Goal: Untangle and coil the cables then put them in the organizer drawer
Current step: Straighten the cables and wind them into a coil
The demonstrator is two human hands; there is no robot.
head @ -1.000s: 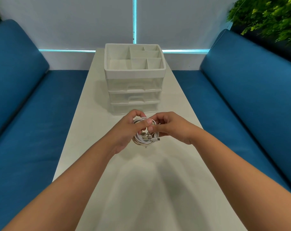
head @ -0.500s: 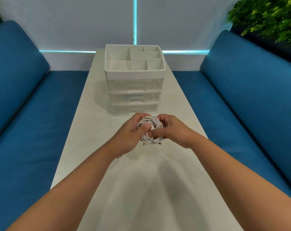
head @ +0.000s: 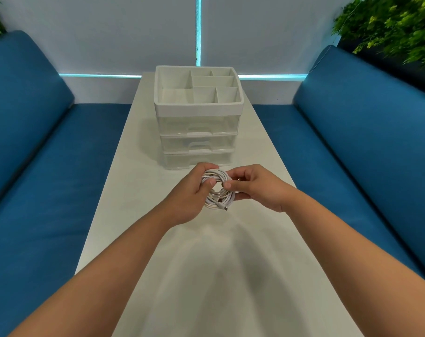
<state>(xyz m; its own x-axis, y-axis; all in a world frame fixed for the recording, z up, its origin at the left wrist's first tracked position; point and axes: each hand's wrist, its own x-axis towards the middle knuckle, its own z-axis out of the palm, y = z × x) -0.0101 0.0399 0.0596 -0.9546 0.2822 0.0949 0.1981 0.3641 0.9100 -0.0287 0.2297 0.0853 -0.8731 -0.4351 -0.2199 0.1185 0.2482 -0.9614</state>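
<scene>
Just in front of the organizer [head: 198,110], above the worktop [head: 230,276], the left hand [head: 192,193] and right hand [head: 257,188] both grip the white cable [head: 218,190], already coiled, though all three drawers look closed, so stowing remains.

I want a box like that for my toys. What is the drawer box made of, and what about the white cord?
The drawer organizer looks like hard plastic: a matte white top tray, and see-through drawers you can look into. The coiled white cable, held in the left hand and right hand, seems to have a smooth, rubbery plastic coating, since it bends into loops; its plug tip looks metallic.
</scene>
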